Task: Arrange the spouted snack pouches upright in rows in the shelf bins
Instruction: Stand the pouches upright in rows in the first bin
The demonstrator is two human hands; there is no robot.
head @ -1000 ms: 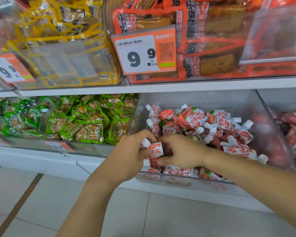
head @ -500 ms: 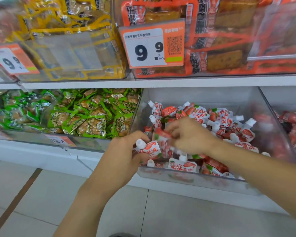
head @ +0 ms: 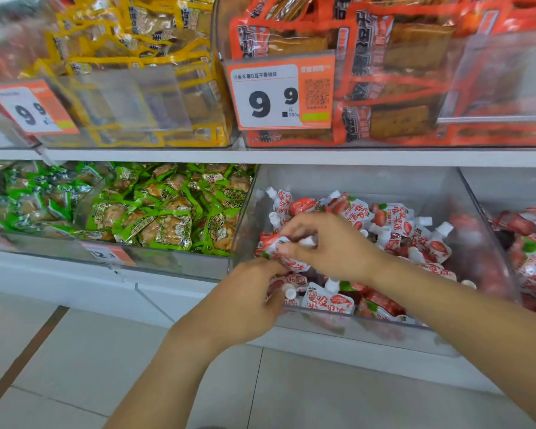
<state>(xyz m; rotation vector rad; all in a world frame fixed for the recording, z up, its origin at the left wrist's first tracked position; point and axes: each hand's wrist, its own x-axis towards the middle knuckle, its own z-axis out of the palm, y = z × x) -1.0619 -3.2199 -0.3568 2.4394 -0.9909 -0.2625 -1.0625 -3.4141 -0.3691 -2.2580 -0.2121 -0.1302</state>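
Right hand (head: 328, 243) higher, pouch (head: 279, 252) half-hidden

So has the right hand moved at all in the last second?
Yes. The right hand has risen with a pouch, from the clear bin's front wall up towards the loose pouches behind.

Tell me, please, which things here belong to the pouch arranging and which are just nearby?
Job: spouted pouches; clear bin; lifted pouch in right hand; left hand.
Nearby: green packets; yellow packets; orange packets; price tag.
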